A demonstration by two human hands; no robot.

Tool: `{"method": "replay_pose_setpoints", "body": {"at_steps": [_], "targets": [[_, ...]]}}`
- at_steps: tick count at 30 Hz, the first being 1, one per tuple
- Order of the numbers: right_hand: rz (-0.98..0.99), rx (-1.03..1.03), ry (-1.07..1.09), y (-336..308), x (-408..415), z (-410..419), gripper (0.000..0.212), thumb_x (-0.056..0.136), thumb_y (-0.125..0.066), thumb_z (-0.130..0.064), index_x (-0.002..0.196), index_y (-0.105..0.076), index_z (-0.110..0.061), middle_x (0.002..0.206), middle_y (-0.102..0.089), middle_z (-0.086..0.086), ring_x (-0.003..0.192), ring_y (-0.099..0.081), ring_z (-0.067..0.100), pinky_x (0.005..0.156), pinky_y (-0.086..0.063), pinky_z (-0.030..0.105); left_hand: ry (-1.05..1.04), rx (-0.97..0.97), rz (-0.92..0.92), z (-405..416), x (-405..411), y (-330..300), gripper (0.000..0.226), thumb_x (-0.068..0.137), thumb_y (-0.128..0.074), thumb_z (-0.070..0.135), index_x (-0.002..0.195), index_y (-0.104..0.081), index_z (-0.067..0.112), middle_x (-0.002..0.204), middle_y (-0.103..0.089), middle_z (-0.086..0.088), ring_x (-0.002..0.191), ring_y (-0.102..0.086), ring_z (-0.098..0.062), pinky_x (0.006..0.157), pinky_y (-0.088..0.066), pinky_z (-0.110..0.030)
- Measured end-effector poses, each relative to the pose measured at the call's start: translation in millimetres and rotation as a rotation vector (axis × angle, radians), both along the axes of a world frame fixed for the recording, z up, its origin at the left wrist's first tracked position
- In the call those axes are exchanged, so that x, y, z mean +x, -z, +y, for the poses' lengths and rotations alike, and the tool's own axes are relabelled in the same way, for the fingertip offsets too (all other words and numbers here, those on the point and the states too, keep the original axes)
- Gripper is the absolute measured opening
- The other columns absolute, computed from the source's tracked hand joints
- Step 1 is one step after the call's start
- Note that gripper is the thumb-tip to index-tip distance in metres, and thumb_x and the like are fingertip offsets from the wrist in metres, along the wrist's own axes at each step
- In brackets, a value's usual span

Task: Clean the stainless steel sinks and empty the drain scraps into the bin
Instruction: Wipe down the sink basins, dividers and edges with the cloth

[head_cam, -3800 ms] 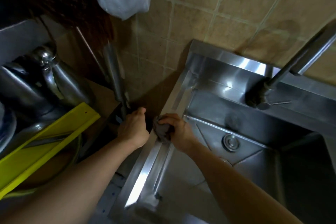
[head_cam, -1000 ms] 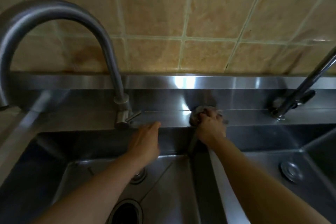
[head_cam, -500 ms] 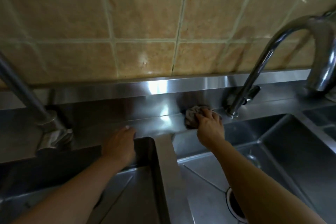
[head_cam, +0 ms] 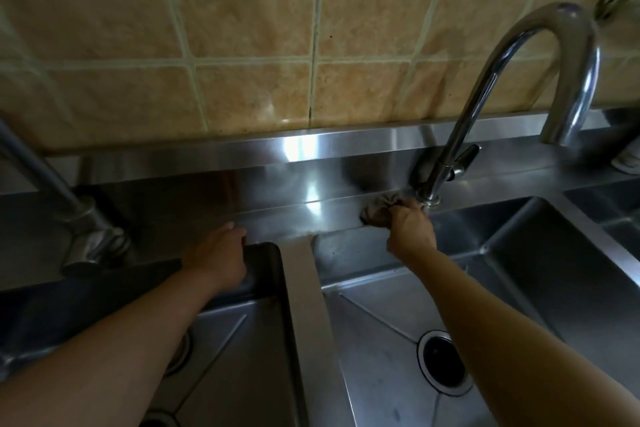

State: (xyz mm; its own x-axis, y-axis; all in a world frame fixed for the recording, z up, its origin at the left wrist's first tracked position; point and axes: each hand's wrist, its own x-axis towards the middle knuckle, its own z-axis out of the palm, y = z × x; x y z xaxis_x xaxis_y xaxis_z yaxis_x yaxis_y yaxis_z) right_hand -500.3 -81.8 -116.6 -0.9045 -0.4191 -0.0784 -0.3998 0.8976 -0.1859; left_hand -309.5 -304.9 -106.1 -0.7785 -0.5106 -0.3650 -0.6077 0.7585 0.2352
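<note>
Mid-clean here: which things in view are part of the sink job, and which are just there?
Job:
- rag, gripped by right hand on the back ledge
- left hand, resting on the ledge
- middle basin and its open drain
- left basin
- faucet

Just there:
- tiled wall
- white object at far right, too cropped to identify

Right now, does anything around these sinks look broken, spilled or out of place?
Nothing stands out. The right hand grips a rag on the back ledge beside the faucet; the left hand rests on the sink's rear rim. The right basin's drain looks dark and open.
</note>
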Motion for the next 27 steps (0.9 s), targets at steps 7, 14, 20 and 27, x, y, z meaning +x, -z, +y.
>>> {"method": "replay_pose_setpoints", "body": {"at_steps": [7, 14, 20, 27], "targets": [[-0.122, -0.374, -0.298, -4.2, 46.5, -41.4, 0.055, 0.071, -0.067, 0.007, 0.125, -0.059, -0.003, 0.128, -0.053, 0.019, 0.115, -0.054, 0.032, 0.091, -0.039, 0.022, 0.041, 0.015, 0.048, 25.2, 33.2, -17.0, 0.065, 0.085, -0.057, 0.012, 0.145, -0.032, 0.018, 0.155, -0.024, -0.004, 0.141, -0.026, -0.024, 0.113, -0.027, -0.04], [-0.149, -0.338, -0.368, 9.4, 115.5, -67.8, 0.038, 0.077, -0.065, 0.001, 0.114, -0.064, -0.008, 0.134, -0.047, 0.013, 0.119, -0.048, 0.031, 0.1, -0.04, 0.031, 0.056, -0.008, 0.061, 19.8, 61.7, -20.9, 0.065, 0.083, -0.055, 0.011, 0.145, -0.033, 0.016, 0.155, -0.026, -0.003, 0.14, -0.028, -0.026, 0.112, -0.028, -0.041], [-0.268, -0.314, -0.195, -4.9, 171.0, -3.9, 0.019, 0.082, -0.059, -0.002, 0.097, -0.065, -0.011, 0.116, -0.05, 0.004, 0.099, -0.056, 0.025, 0.084, -0.046, 0.026, 0.139, 0.024, 0.08, 40.9, 79.1, -29.4, 0.066, 0.081, -0.058, 0.008, 0.143, -0.036, 0.011, 0.151, -0.032, -0.007, 0.139, -0.031, -0.026, 0.112, -0.029, -0.039], [-0.478, -0.579, 0.471, -13.7, 180.2, 74.7, 0.024, 0.079, -0.051, 0.005, 0.093, -0.067, -0.006, 0.087, -0.067, 0.013, 0.081, -0.064, 0.028, 0.065, -0.053, 0.03, 0.186, 0.023, 0.062, 70.1, 88.0, -43.8, 0.059, 0.084, -0.058, 0.017, 0.14, -0.039, 0.014, 0.147, -0.039, -0.006, 0.136, -0.036, -0.027, 0.108, -0.035, -0.041]]}}
